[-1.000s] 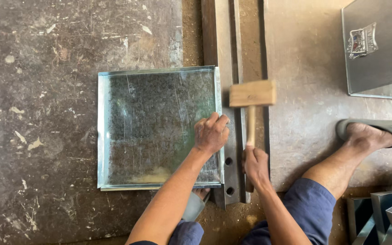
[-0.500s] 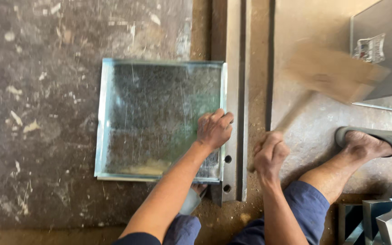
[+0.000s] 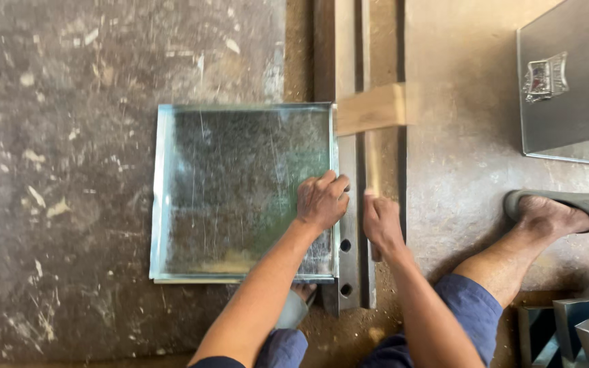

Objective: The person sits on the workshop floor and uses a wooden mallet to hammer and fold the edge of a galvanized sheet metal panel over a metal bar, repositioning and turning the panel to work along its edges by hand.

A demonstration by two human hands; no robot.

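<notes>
Stained concrete floor (image 3: pixel 69 136) carries a metal sheet tray (image 3: pixel 240 191), pinned flat-palmed by the left hand (image 3: pixel 322 201); beside it, the right hand (image 3: pixel 381 221) grips a wooden mallet (image 3: pixel 373 109) mid-hammering, its head over the steel rail (image 3: pixel 346 204) at the tray's edge.

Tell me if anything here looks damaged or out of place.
Nothing is spilled or askew. The metal sheet is scratched and lies flat, square against the steel bar. The left hand presses it; the right hand grips the wooden mallet.

Scratched shiny metal tray (image 3: pixel 240 191), pale wooden mallet (image 3: pixel 371 109), rough stained floor (image 3: pixel 69 136).
</notes>
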